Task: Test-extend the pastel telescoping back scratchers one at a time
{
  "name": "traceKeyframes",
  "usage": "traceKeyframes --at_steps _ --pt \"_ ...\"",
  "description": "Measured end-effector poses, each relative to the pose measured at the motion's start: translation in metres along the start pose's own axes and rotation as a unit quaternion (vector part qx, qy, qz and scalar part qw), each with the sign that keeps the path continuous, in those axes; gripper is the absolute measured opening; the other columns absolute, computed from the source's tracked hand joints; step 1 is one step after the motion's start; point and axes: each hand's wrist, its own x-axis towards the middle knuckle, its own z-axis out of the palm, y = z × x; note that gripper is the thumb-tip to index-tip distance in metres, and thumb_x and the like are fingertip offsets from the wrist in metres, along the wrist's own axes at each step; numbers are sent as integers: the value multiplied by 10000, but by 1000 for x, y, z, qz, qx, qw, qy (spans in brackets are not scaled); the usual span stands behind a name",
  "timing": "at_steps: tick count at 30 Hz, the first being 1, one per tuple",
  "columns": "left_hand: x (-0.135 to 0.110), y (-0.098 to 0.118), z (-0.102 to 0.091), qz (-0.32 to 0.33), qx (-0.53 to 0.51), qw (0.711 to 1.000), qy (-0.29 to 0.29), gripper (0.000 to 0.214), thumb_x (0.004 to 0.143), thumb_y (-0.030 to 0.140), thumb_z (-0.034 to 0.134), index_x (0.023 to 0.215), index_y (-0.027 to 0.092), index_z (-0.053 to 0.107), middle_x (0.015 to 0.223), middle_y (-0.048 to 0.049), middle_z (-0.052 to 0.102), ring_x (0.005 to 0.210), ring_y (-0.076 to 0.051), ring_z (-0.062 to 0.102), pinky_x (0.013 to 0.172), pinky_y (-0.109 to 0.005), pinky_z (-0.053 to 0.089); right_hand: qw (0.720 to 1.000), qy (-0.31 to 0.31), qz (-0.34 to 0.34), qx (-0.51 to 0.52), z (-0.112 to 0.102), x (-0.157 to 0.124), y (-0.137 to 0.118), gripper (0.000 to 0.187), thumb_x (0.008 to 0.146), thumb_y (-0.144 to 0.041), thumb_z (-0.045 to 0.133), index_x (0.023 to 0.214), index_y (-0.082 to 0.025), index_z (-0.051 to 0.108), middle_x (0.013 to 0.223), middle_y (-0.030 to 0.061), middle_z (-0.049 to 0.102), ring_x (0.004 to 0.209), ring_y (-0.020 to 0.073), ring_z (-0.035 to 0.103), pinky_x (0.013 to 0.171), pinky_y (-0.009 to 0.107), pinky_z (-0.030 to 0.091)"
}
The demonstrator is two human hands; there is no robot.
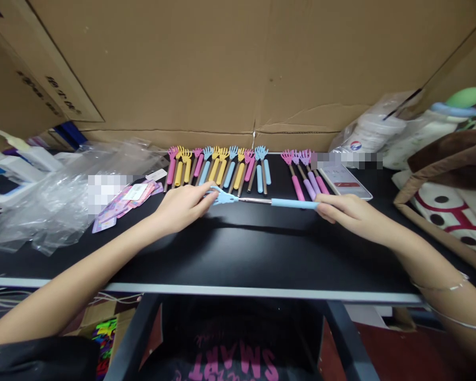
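A wall of cardboard boxes (206, 69) stands well beyond the two hands, behind everything on the black table (238, 254), whose bare top spreads beneath and on the near side of the grip. Off past the left hand lies a heap of clear plastic bags (59, 196), and between that heap and the hand a small pile of printed cards (122, 203). Out past the right hand sit a brown-and-white bag (448, 196) and a white plastic bag (375, 132). Just beyond the grip, a row of back scratchers (218, 166) in pink, yellow and blue lies side by side, claws pointing away; a smaller group of pink and purple scratchers (305, 177) lies beyond the right hand, with a phone (345, 180) beside them.

Between the hands a blue back scratcher (257, 201) stretches level just above the table, its metal rod drawn out. The left hand (182, 206) is closed with fingertips pinching the blue claw end. The right hand (351, 214) is closed around the far tip of the blue foam handle, with thin bangles on that forearm.
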Motion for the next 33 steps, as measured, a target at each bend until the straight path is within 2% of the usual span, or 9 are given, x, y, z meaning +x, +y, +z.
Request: traceKeyframes --at_steps 5,8,11,15,21,25,29,33 --pt "-7 -31 -17 -91 13 993 81 362 937 481 253 877 225 502 689 -12 612 657 -204 577 592 -259 320 994 90 37 -39 -26 -19 26 523 907 -669 328 650 -226 435 589 0 455 561 145 416 610 307 319" --pt "-15 -47 -24 -91 -17 995 46 348 939 490 272 818 223 459 682 1 584 658 -189 545 611 -256 320 996 71 45 -26 -39 -29 42 531 905 -677 331 640 -230 440 601 12 471 580 152 419 631 320 317" --pt "-21 -51 -27 -95 -39 995 17 325 948 468 294 797 218 436 663 17 548 662 -174 519 634 -253 312 997 56 44 -23 -46 -33 51 541 894 -690 338 632 -233 459 604 22 486 587 159 424 644 329 314" --pt "-23 -56 -30 -130 -47 990 21 322 953 464 300 802 216 440 638 31 528 649 -166 500 636 -252 301 995 71 61 -23 -50 -37 62 525 898 -676 357 648 -229 472 638 27 503 625 168 447 685 332 317" --pt "-27 -73 -34 -127 -61 990 3 329 952 466 305 803 206 443 625 37 499 643 -152 473 636 -242 310 992 97 84 3 -57 -48 84 497 907 -656 370 681 -229 484 664 35 507 676 180 452 714 337 320" --pt "-27 -81 -33 -128 -64 990 -2 360 943 493 296 773 203 424 638 35 498 637 -147 457 639 -242 309 992 82 91 -15 -62 -51 96 520 887 -684 377 676 -225 496 661 37 517 662 176 462 695 333 332" --pt "-24 -90 -26 -140 -66 988 -1 389 922 519 287 756 203 441 628 30 500 620 -153 463 622 -249 311 990 111 84 -17 -56 -49 94 513 913 -651 348 676 -216 480 653 11 500 656 166 455 694 316 332" --pt "-23 -91 -21 -131 -78 988 -5 394 929 487 291 728 194 462 636 18 521 644 -158 486 657 -255 325 992 101 82 -1 -48 -43 84 509 916 -643 358 667 -214 469 655 8 512 657 164 471 705 312 337"
